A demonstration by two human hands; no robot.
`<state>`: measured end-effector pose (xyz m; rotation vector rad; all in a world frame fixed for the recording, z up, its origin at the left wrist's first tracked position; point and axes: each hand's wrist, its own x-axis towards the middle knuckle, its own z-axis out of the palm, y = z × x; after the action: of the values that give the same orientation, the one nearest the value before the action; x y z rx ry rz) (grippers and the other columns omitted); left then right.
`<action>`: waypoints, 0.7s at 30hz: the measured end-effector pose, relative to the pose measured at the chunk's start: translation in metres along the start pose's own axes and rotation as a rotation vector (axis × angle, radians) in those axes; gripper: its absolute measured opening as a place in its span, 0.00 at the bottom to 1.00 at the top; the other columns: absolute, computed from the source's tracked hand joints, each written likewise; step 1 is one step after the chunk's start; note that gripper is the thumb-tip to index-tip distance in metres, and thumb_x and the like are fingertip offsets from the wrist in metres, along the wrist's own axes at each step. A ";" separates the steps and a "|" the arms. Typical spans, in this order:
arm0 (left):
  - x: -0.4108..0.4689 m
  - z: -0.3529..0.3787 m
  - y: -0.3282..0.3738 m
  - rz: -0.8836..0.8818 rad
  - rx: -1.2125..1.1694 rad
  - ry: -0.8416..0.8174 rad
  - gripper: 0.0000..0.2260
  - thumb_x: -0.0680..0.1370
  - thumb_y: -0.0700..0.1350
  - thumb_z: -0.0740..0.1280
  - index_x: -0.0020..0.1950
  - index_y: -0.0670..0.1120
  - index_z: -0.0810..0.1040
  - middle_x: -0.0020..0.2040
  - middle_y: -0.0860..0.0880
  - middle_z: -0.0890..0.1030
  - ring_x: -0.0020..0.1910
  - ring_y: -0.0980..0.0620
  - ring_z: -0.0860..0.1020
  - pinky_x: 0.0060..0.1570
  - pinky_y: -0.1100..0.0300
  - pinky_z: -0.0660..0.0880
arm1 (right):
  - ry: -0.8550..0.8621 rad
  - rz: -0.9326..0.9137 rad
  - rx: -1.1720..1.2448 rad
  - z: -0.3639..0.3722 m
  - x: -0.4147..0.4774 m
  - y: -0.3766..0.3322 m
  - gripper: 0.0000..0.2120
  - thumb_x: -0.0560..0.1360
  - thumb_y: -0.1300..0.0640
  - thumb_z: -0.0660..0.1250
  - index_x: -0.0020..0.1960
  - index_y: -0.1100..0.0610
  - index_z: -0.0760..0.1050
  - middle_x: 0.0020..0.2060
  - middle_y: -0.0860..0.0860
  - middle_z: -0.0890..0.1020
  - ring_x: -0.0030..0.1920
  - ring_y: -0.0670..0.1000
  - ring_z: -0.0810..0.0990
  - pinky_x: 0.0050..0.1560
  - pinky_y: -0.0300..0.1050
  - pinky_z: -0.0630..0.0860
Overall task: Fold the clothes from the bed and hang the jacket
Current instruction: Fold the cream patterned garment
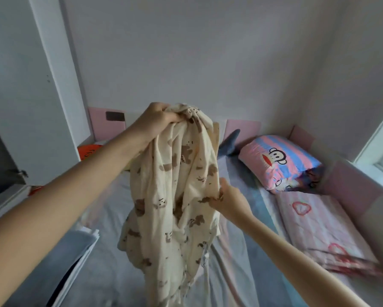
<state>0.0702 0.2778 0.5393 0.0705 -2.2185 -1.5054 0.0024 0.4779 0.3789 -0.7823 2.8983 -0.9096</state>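
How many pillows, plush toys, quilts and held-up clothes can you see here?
Monkey-print pillow: 1
Grey shark plush: 1
Heart-print quilt: 1
Bear-print garment, gripped by the left hand and right hand: 1
Total: 4

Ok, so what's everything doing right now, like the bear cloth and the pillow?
bear-print garment: held up, bunched, hanging loose, not folded
left hand: grips the garment's top
right hand: pinches its side edge
pillow: lying on the bed
pink quilt: folded, flat on the bed
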 end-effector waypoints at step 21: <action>-0.019 -0.041 -0.054 -0.495 -0.505 0.127 0.14 0.77 0.44 0.57 0.34 0.45 0.77 0.31 0.47 0.79 0.33 0.49 0.78 0.43 0.59 0.74 | -0.516 0.247 0.288 0.025 0.020 -0.002 0.30 0.75 0.33 0.55 0.45 0.60 0.76 0.36 0.53 0.79 0.28 0.47 0.74 0.30 0.39 0.72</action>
<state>0.0918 0.2259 0.4973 0.5698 -1.7324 -2.2110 -0.0104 0.4537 0.3620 -0.5225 2.2897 -0.9058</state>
